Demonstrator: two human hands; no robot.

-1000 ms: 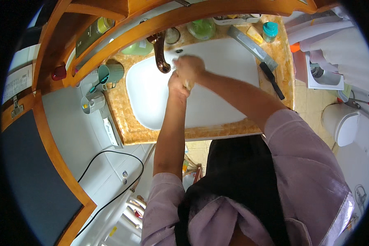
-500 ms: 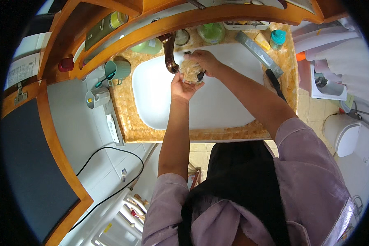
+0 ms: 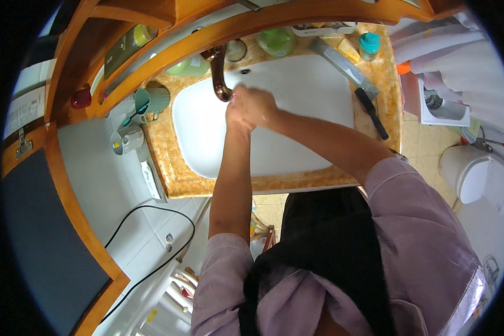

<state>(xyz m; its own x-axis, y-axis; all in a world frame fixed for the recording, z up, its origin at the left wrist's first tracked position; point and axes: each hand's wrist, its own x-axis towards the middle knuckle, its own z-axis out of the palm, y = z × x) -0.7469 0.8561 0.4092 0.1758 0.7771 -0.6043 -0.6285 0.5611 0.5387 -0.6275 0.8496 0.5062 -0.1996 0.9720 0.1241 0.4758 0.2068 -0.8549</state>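
Observation:
Below the spout of the bronze faucet (image 3: 219, 75), my two hands are pressed together over the white sink basin (image 3: 308, 134). My right hand (image 3: 257, 106) is closed, its knuckles up and slightly blurred, and it lies over my left hand (image 3: 237, 116). The left hand's fingers are mostly hidden behind the right. Whatever is between the hands cannot be made out from above.
On the right counter lie a long clear-and-grey case (image 3: 347, 67), a black-handled brush (image 3: 371, 112), a yellow soap bar (image 3: 348, 49) and a teal-lidded jar (image 3: 369, 46). A green cup (image 3: 154, 99) stands left. The wooden cabinet frame (image 3: 229, 29) arches across the back.
The tan, crumpled-looking round thing with a dark spot, held between both hands before, is out of sight. My hands have come together, closer under the spout. The whole view has shifted slightly.

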